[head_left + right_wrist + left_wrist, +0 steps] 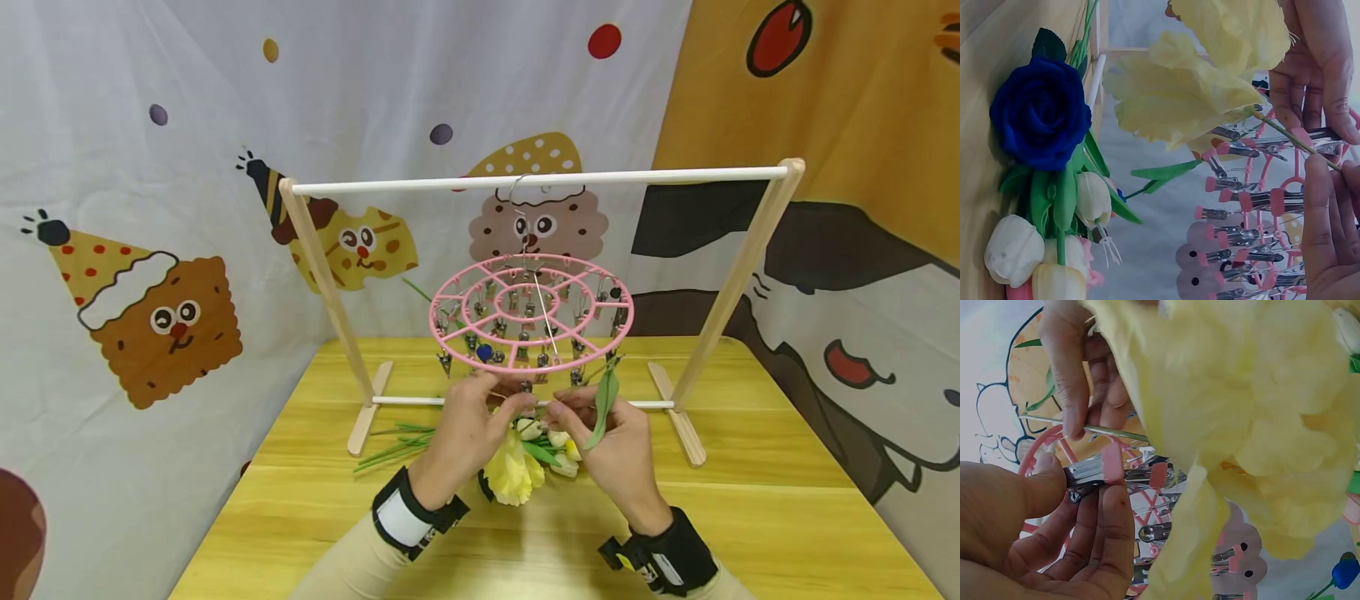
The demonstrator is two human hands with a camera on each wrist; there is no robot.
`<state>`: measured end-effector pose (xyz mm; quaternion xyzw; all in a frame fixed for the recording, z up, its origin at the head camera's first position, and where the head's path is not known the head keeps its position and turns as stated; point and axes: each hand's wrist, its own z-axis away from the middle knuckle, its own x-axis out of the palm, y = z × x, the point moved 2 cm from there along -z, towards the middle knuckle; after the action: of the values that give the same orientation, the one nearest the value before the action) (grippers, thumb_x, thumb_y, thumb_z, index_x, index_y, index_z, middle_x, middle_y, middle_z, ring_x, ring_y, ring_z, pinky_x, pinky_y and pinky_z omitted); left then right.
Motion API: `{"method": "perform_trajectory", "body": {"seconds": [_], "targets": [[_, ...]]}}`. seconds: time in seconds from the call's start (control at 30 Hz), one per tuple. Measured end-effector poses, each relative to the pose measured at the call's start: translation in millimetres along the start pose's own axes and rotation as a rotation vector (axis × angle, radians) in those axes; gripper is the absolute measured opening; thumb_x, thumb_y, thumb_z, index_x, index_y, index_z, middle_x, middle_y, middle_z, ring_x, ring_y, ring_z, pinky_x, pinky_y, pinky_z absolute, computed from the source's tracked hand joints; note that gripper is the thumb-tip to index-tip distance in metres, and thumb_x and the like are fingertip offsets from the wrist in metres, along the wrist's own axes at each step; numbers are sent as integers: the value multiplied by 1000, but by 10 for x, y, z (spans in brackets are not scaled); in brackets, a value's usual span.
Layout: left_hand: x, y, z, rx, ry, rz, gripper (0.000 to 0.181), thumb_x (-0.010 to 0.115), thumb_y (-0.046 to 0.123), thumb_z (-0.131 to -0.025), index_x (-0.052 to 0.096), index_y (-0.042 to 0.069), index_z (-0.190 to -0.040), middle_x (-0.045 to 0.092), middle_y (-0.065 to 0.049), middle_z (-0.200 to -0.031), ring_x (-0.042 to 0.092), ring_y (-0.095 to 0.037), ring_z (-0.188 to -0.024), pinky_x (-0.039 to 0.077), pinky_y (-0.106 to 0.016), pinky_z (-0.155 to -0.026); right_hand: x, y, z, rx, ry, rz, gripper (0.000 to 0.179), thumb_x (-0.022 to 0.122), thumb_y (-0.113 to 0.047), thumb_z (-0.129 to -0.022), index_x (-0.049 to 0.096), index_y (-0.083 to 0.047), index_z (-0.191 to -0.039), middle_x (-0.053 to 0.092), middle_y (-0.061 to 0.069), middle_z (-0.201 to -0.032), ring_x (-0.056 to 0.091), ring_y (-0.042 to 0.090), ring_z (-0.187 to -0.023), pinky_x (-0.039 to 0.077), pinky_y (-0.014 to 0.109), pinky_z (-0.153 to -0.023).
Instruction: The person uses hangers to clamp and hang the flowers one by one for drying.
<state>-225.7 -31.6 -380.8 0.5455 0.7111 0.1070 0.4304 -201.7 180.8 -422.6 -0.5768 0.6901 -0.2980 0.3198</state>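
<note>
My left hand (468, 425) pinches a metal clip (1088, 472) with pink tips, one of several hanging from the round pink drying rack (517, 368). In my right hand (618, 442), thumb and fingers hold the thin green stem (1288, 134) of a yellow flower (513, 471). That stem passes close beside the clip's pink tips, and the ruffled bloom hangs head down between the hands. A long green leaf (606, 404) stands out over the right hand. A blue flower (1345, 574) hangs from the rack.
A wooden stand with a white top bar (420, 183) carries the rack by a hook. On the wooden table (300, 500), beneath the hands, lie a blue rose (1041, 112), white tulips (1015, 249) and green stems (393, 450). A cartoon-printed curtain (225, 108) hangs behind.
</note>
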Motion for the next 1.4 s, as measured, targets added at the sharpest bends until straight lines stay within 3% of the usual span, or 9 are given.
{"method": "perform_trajectory", "body": {"seconds": [0.23, 0.53, 0.77, 1.03, 1.3, 1.4], "targets": [[-38, 3, 0, -108, 0, 45, 13, 83, 14, -110, 81, 9, -122, 85, -7, -114, 84, -22, -107, 71, -33, -94, 21, 56, -2, -16, 19, 20, 16, 87, 5, -102, 83, 0, -116, 87, 18, -92, 85, 14, -77, 69, 27, -66], [-21, -33, 9, -138, 50, 123, 7, 81, 5, -108, 80, 4, -115, 84, -10, -111, 84, -26, -107, 72, -34, -95, 104, 130, 7, -16, 12, -95, 16, 83, 13, -100, 81, 5, -114, 86, 22, -102, 88, 24, -80, 74, 42, -73], [-1, -56, 21, -178, 78, 165, 11, 78, -3, -106, 80, 7, -108, 83, -11, -107, 84, -26, -101, 70, -27, -84, 158, 157, 23, -13, 82, -30, 15, 85, 12, -99, 84, 0, -108, 87, 19, -100, 86, 14, -78, 71, 27, -69], [10, -43, 28, -241, 91, 266, 10, 75, -5, -107, 78, 4, -109, 83, -15, -110, 83, -28, -104, 68, -25, -80, 253, 164, 38, -42, 153, -37, 13, 87, 11, -98, 84, 1, -104, 85, 22, -101, 84, 6, -80, 71, 28, -70], [14, -68, 21, -270, 87, 333, 3, 75, -2, -110, 77, -3, -112, 81, -21, -112, 83, -27, -106, 69, -24, -87, 284, 199, 62, -81, 181, -32, 18, 86, 14, -98, 86, -1, -108, 88, 1, -104, 86, 13, -81, 69, 22, -72], [13, -79, 19, -261, 87, 347, 6, 77, 2, -110, 76, -4, -112, 81, -22, -112, 83, -28, -105, 68, -22, -85, 292, 200, 62, -92, 175, -55, 19, 85, 14, -98, 86, -1, -110, 89, 0, -104, 86, 13, -83, 68, 22, -72]]}}
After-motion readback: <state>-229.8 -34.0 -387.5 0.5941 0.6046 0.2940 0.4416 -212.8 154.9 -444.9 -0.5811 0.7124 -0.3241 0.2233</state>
